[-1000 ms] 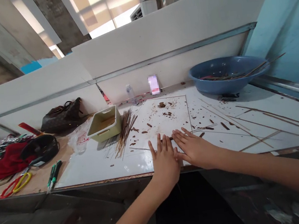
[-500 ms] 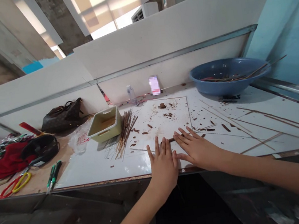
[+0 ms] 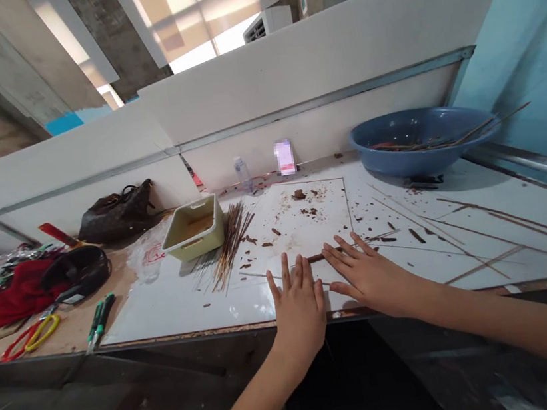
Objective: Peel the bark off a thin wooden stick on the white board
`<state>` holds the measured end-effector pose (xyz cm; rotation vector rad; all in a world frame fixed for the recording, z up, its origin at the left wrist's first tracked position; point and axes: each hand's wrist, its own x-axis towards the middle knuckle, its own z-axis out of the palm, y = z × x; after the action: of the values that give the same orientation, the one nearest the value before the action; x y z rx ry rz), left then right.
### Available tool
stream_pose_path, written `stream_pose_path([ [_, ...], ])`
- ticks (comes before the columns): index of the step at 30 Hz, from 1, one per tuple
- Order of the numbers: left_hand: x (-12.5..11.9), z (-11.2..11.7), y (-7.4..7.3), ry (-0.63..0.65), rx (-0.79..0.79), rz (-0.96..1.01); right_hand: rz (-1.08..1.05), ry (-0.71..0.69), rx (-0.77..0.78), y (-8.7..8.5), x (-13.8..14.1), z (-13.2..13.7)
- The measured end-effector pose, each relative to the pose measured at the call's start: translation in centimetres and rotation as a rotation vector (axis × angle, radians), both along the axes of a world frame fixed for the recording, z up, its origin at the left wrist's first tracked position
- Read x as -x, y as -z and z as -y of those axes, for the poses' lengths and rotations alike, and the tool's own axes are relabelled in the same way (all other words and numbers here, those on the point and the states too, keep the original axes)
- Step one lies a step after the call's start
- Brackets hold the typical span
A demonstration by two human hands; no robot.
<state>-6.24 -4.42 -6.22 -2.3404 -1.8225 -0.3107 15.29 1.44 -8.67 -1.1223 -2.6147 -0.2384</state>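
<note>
White laminated board [image 3: 192, 313] on a wooden workbench [image 3: 72, 336], seen from the worker's head. Far right: blue plastic basin [image 3: 389, 166] holding thin sticks. Far left: dark handbag [image 3: 116, 215], with red-and-yellow-handled scissors [image 3: 31, 336] and a green-handled tool [image 3: 100, 320] nearer the bench edge. On the board: cream plastic tray [image 3: 191, 246], bundle of thin wooden sticks [image 3: 232, 254], and scattered brown shavings [image 3: 309, 211]. Centre: left hand [image 3: 298, 313] and right hand [image 3: 370, 273] lie palm down and side by side, fingers spread, the right thumb almost meeting the left hand; neither pinches anything. A short brown strip [image 3: 323, 255] lies flat on the board, just beyond the left fingertips and at the right fingertips; contact is hard to judge, but the right fingers may rest on it. The strip appears light, stiff and probably brittle; a fingertip grip near one end would likely suit it, as it could slide on the glossy board.
</note>
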Motion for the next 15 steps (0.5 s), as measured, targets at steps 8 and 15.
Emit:
stream_pose_path([
  [8,-0.9,-4.1,-1.6,-0.106,0.1,0.009,-0.033,0.07,0.148,-1.1,1.1,-3.0],
  [15,0.1,-0.2,-0.8,-0.08,-0.003,-0.018,-0.024,0.018,0.073,0.0,-0.5,0.1],
])
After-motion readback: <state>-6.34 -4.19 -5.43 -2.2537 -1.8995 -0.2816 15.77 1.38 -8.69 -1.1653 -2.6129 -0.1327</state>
